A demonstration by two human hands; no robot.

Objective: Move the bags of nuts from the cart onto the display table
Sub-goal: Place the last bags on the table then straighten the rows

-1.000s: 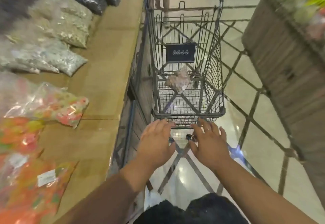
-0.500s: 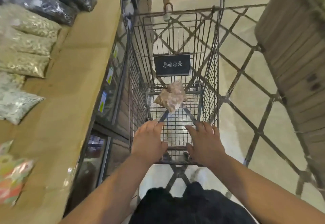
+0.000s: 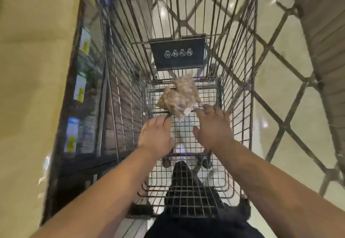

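Two clear bags of brown nuts point(image 3: 178, 96) lie overlapping on the floor of the wire shopping cart point(image 3: 237, 73). Both of my arms reach down into the cart basket. My left hand point(image 3: 155, 137) hovers just below and left of the bags, fingers apart, holding nothing. My right hand point(image 3: 212, 125) hovers to the right of the bags with its fingers spread, fingertips near the lower bag's corner. The tan display table point(image 3: 33, 69) runs along the left side of the cart.
A black sign plate point(image 3: 178, 53) hangs on the cart's far inner wall. Shelves with price tags point(image 3: 80, 88) sit under the table edge. A wooden fixture point(image 3: 324, 51) stands at the right. Shiny tiled floor surrounds the cart.
My head has tipped down and closer over the cart. Both hands have gone from the cart's near rim down into the basket toward the bags. The bags on the table have left the view.
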